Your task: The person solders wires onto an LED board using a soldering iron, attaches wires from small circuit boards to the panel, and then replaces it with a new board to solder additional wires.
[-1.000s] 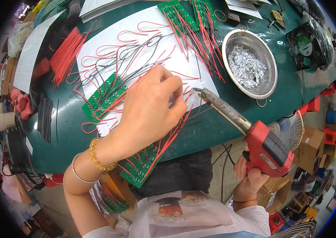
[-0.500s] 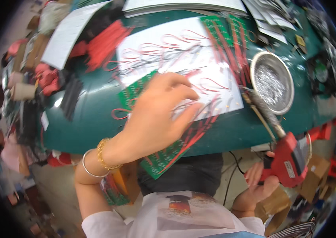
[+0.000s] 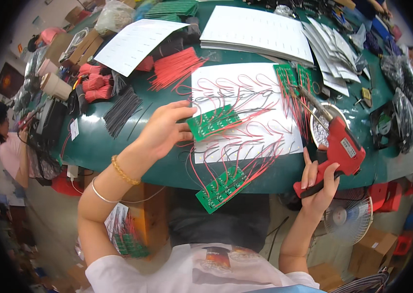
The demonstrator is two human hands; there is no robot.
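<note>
My left hand [image 3: 160, 129] is at the left edge of a green circuit board [image 3: 214, 122], thumb and fingers closing on its end. Red and black wires run from this board over a white sheet [image 3: 206, 156]. A red soldering gun [image 3: 343, 149] is in my right hand [image 3: 319, 183], fingers wrapped round its handle. Its long metal nose points up and left, near more green boards [image 3: 285, 75] at the sheet's top right corner. Closer to me, another wired green board [image 3: 222, 188] overhangs the table's front edge.
A metal bowl [image 3: 345, 117] of silvery bits sits behind the gun. Bundles of red wires [image 3: 174, 68] and black wires [image 3: 121, 110] lie to the left. Paper stacks [image 3: 257, 31] line the back. A fan [image 3: 350, 219] stands below the table at right; another person [image 3: 13, 146] is far left.
My left hand has moved left, off the middle of the sheet, to the board's end. The soldering gun has risen from beside the bowl toward the upper boards. The view has shifted.
</note>
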